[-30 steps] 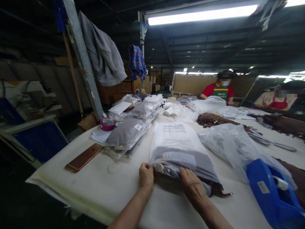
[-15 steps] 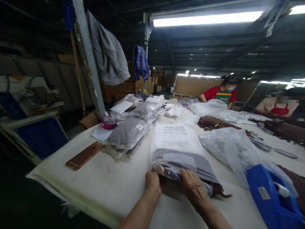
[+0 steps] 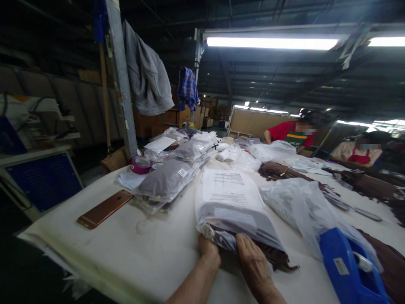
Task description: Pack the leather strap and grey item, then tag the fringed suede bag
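A clear plastic bag with printed text (image 3: 226, 185) lies on the table in front of me. Through it show grey wrapping and a brown fabric item with fringe, which pokes out at the open near end. My left hand (image 3: 209, 252) is closed at the near left corner, its fingertips hidden beneath the plastic. Around the near edge, right of the left hand, my right hand (image 3: 253, 259) is closed with its fingers together on top and its thumb out of sight.
Packed grey parcels (image 3: 166, 179), purple tape (image 3: 141, 164) and a phone (image 3: 105, 209) lie to the left. On the right are loose plastic bags (image 3: 292, 198), a blue holder (image 3: 344, 266) and brown fringed items (image 3: 281, 169). Two people work across the table (image 3: 152, 245).
My left hand has slid further under the near left corner of the plastic bag. The right hand keeps its place at the near edge. The whole view has shifted slightly.
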A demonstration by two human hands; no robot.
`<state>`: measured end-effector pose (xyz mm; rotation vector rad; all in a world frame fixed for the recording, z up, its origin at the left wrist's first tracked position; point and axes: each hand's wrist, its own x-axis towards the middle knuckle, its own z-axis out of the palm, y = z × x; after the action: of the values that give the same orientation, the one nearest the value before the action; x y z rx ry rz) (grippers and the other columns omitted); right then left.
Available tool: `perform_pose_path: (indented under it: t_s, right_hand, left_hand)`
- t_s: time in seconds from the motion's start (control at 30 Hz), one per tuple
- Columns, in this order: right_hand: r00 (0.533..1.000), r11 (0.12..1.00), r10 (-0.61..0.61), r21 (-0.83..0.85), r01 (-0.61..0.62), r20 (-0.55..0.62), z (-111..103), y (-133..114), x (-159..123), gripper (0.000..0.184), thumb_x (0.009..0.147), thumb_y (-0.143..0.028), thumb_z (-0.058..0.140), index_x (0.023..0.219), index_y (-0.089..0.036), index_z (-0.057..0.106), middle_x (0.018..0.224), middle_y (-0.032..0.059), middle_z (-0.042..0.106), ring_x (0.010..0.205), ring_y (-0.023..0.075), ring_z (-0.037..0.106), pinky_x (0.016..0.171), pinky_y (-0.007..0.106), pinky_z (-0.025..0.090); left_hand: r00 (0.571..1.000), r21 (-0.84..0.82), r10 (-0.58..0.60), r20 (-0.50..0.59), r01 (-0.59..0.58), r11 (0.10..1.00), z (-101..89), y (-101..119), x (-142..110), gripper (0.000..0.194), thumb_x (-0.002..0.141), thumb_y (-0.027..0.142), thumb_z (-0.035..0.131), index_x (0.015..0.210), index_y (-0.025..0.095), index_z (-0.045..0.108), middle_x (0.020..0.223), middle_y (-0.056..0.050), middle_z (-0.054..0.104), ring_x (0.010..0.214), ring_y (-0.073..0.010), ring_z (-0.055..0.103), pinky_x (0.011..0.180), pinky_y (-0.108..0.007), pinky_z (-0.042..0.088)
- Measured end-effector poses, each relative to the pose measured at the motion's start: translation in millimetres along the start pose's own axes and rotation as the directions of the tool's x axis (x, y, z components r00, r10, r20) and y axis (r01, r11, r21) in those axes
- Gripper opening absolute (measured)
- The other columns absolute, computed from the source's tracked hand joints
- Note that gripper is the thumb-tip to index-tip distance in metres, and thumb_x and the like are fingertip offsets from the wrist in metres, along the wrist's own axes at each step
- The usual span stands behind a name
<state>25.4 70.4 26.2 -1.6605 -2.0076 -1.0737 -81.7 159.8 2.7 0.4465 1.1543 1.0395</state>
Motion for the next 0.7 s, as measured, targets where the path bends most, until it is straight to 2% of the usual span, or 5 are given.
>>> perform_pose_path:
  t_s: [0.2,0.33,0.43,0.57,0.7]
  right_hand:
    - [0.997,0.997,-0.068,0.022,0.067,0.031,-5,9,7,0.03,0.079,0.0,0.036,0.1,-0.014,0.052,0.087,0.0087,0.067,0.079,0.0174,0.063,0.073,0.025,0.048]
    - [0.992,0.994,-0.095,0.06,0.09,0.085,-8,5,11,0.027,0.08,-0.001,0.037,0.098,-0.015,0.052,0.081,0.0056,0.065,0.073,0.0149,0.061,0.07,0.023,0.047]
    - [0.989,0.993,-0.097,0.078,0.089,0.115,-7,-2,8,0.025,0.08,-0.001,0.039,0.095,-0.017,0.052,0.077,0.0048,0.064,0.069,0.0151,0.06,0.065,0.024,0.046]
    - [0.985,0.992,-0.096,0.093,0.083,0.146,-7,-11,4,0.025,0.077,-0.001,0.044,0.095,-0.016,0.053,0.076,0.0042,0.063,0.067,0.0162,0.058,0.064,0.026,0.045]
    - [0.98,0.992,-0.102,0.094,0.087,0.169,-10,-15,1,0.027,0.074,-0.001,0.05,0.096,-0.017,0.053,0.078,0.0037,0.063,0.067,0.0163,0.057,0.063,0.026,0.043]
  left_hand:
    - [1.0,0.022,0.004,0.007,-0.005,1.0,-0.7,-2,-23,0.011,0.081,0.014,0.048,0.085,0.013,0.058,0.075,-0.003,0.063,0.063,-0.0135,0.058,0.057,-0.023,0.047]
    - [0.995,0.091,0.0,0.098,-0.009,0.996,-19.4,8,-40,0.023,0.065,0.025,0.06,0.085,0.013,0.061,0.068,-0.004,0.064,0.054,-0.0155,0.058,0.047,-0.024,0.044]
    - [0.991,0.154,-0.016,0.13,-0.004,0.988,-35.9,19,-52,0.033,0.059,0.035,0.058,0.083,0.013,0.062,0.059,-0.004,0.062,0.043,-0.0166,0.054,0.037,-0.024,0.038]
    - [0.998,0.189,0.028,0.051,-0.038,0.981,-51.4,26,-64,0.035,0.063,0.039,0.046,0.08,0.013,0.061,0.054,-0.003,0.061,0.04,-0.0166,0.053,0.037,-0.025,0.039]
    - [0.995,0.233,0.097,-0.005,-0.093,0.968,-68.0,26,-67,0.018,0.059,0.025,0.051,0.069,0.013,0.061,0.046,-0.001,0.058,0.04,-0.0179,0.055,0.038,-0.024,0.041]
